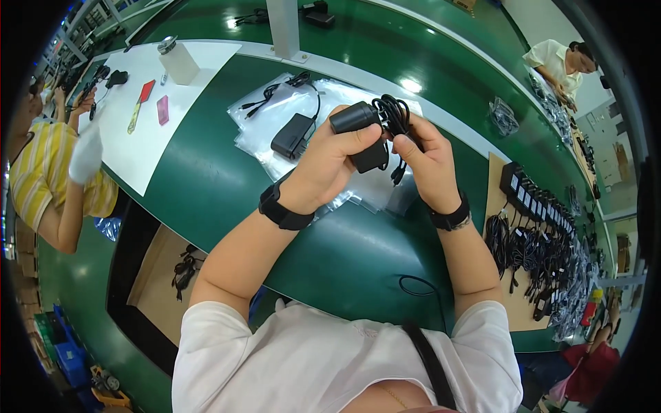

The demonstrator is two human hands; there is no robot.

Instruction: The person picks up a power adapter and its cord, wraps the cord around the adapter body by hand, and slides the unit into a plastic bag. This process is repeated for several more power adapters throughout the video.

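No text can be read. White labels sit on the row of black adapters at the tabletop's right, too small to make out; a faint mark on the white shirt is unclear.

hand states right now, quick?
Left hand: closed, holding a black power adapter.
Right hand: closed, fingers holding the coiled black cable.

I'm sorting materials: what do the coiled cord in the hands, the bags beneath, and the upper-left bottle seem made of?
Cord: probably flexible black plastic or rubber, slightly shiny, judging by its tight bends and thin highlights.
Bags: thin clear plastic film, with transparent layers and glossy wrinkles.
Bottle: smooth, cloudy body, likely plastic, possibly frosted glass; its grey cap shines like metal.
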